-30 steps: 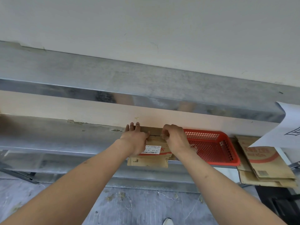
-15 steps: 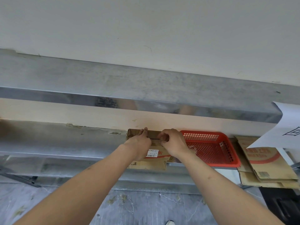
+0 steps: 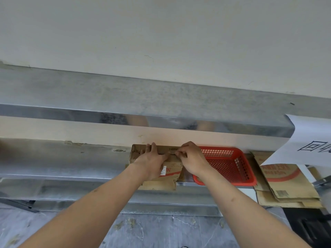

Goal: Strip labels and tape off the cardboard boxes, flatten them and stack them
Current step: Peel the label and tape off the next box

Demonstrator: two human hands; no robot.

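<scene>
**Desk:** Two hands on one box — where did it sit?

**Photographer:** On the steel worktop [image 3: 53, 158], pushed against the wall. The cardboard box [image 3: 159, 183] lay partly flattened, its near flap hanging over the worktop's front edge. A white shipping label [image 3: 163, 171] showed on its top face beside red printing.

**Desk:** And the hands?

**Photographer:** The left hand [image 3: 152, 162] pressed down on the box, fingers stretched forward over the far edge, mostly straight. The right hand [image 3: 191, 159] was curled, its fingertips [image 3: 177, 153] pinching something thin at the top seam. It looked like tape, though I could not tell for certain.

**Desk:** Anything around it?

**Photographer:** A red plastic basket [image 3: 231, 165] stood just beside the box on the right, touching the right wrist. Further right, a stack of flattened cartons [image 3: 286, 187] with red print lay on the worktop, and a white paper sign [image 3: 309, 144] hung over its far corner.
</scene>
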